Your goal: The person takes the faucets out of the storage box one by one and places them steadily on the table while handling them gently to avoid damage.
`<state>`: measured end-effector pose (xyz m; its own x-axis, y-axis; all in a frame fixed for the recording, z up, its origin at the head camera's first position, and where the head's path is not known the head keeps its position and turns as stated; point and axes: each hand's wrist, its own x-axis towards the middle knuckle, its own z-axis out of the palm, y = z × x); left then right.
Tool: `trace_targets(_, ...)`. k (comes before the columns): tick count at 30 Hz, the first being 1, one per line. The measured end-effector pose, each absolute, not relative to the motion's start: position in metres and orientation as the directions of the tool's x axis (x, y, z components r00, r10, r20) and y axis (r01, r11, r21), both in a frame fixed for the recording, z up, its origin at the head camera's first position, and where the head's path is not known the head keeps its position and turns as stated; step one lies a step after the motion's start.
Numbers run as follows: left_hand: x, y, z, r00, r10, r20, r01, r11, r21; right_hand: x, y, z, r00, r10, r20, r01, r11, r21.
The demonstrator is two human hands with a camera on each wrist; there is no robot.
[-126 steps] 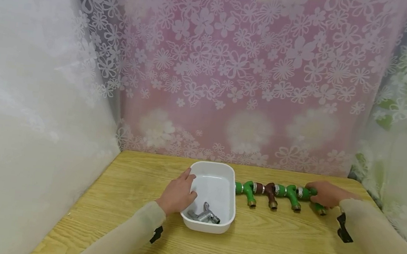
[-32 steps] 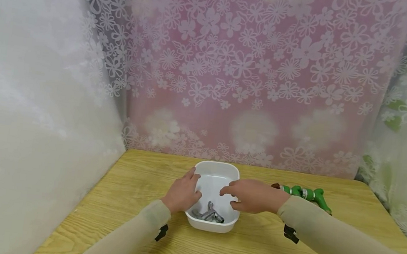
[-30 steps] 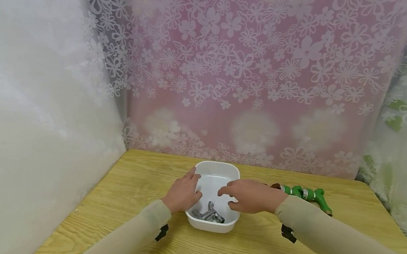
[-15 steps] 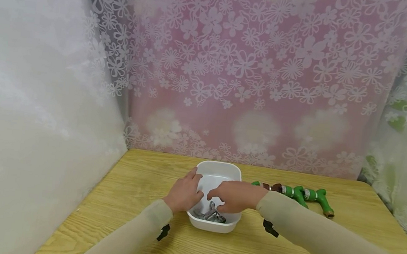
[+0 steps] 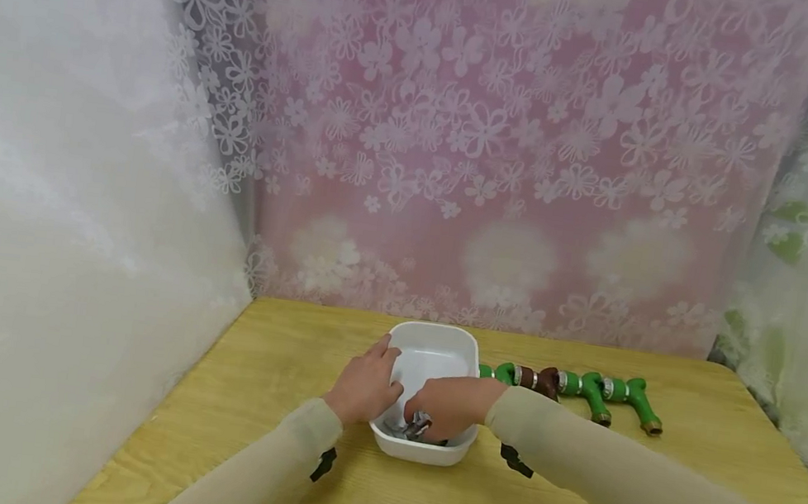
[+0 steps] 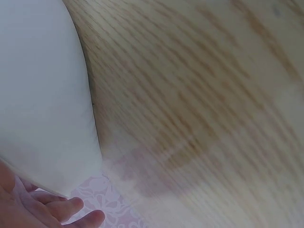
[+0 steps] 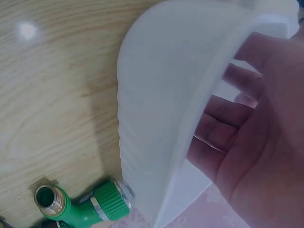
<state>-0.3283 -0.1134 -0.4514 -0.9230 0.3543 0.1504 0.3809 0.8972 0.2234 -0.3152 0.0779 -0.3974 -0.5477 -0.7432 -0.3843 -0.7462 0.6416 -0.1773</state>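
A white plastic basin (image 5: 418, 453) stands on the table with a silver metal faucet (image 5: 399, 430) lying in its near end. My left hand (image 5: 362, 384) rests over the basin's left rim, fingers relaxed and thumb on the inner side; the left wrist view shows its fingertips above the rim. Reaching over the right rim, my right hand (image 5: 454, 407) is down inside the basin with curled fingers gripping the faucet, part of which it covers. In the right wrist view, the basin wall hides those fingertips.
Right of the basin, a row of green faucets (image 5: 592, 390) and a brown faucet (image 5: 546, 380) lies end to end on the wooden table (image 5: 259, 468). The row's left end sits close against the basin wall. A flowered pink curtain (image 5: 488, 170) hangs behind.
My right hand has moved left from the faucet row's far end into the basin, then down onto the silver faucet, its fingers closing round it. The left hand stays at the rim.
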Motion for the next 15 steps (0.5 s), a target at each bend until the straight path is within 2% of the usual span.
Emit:
trace_targets(7,-0.3228,-0.116,-0.4556,-0.924,0.354,0.146,0.379,0.899,0.22,-0.3084,0.0703,-0.4056,-0.539,-0.746,-0.39,-0.765,0.628,-0.142)
trace_targets(15,-0.3265,-0.1128,-0.4523,-0.911,0.367,0.191,0.404,0.888,0.22,-0.3083,0.0694,-0.4056,-0.587,-0.723,-0.363,-0.743,0.66,-0.113)
